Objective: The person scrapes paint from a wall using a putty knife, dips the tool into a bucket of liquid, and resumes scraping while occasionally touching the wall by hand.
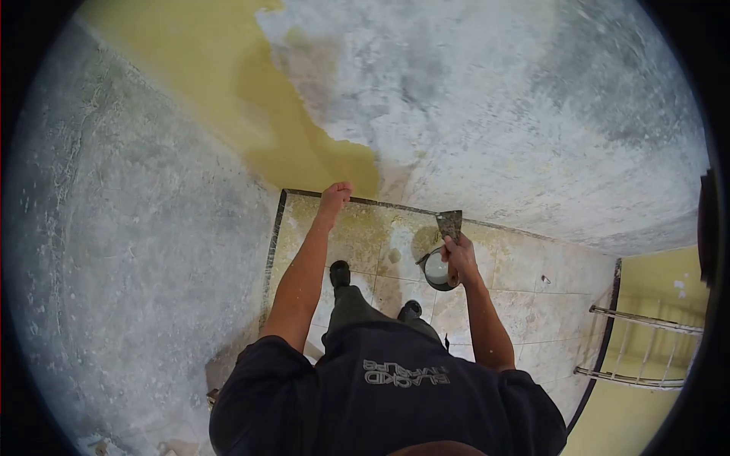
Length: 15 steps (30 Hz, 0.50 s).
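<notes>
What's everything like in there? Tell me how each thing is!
left hand: fingers curled, can't tell if empty
right hand: closed around the scraper
scraper: held, blade smeared
pot: open, pale inside
front wall: part yellow, part patchy grey-white
left wall: patchy grey
floor: stained
barred frame: leaning or fixed, unclear

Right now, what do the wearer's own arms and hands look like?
Short, dark fabric sleeves of a dark T-shirt with pale block lettering across it; arms bare below. Left hand and right hand ungloved. No watch or cable visible on either forearm.
</notes>
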Each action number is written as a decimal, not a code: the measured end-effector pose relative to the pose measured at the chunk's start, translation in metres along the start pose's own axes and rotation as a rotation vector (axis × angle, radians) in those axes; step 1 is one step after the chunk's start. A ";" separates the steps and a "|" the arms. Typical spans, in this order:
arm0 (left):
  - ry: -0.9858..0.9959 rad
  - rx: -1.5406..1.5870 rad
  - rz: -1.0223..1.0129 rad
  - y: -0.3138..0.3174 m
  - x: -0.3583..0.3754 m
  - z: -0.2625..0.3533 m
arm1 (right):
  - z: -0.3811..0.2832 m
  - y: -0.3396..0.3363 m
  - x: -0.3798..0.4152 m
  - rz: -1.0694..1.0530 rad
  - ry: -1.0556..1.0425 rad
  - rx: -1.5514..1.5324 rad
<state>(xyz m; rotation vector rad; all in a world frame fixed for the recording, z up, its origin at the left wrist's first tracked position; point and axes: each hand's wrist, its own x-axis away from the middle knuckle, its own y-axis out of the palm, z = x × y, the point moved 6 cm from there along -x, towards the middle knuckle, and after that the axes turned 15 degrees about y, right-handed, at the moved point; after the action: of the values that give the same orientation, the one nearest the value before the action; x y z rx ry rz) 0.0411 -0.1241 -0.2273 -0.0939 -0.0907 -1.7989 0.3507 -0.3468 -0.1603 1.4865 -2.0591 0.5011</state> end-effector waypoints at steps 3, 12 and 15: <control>0.086 0.002 0.096 -0.027 -0.021 0.021 | -0.021 0.056 -0.030 -0.015 -0.023 -0.045; 0.181 -1.097 -0.196 -0.105 -0.077 0.081 | -0.061 0.176 -0.069 0.164 -0.072 0.072; 0.157 -0.658 -0.491 -0.121 -0.098 0.051 | -0.046 0.189 -0.069 0.153 0.100 -0.107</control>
<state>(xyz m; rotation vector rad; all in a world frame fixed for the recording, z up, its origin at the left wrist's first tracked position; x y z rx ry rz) -0.0542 0.0036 -0.1894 -0.4267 0.6447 -2.2541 0.1978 -0.2078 -0.1648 1.2239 -2.0961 0.5059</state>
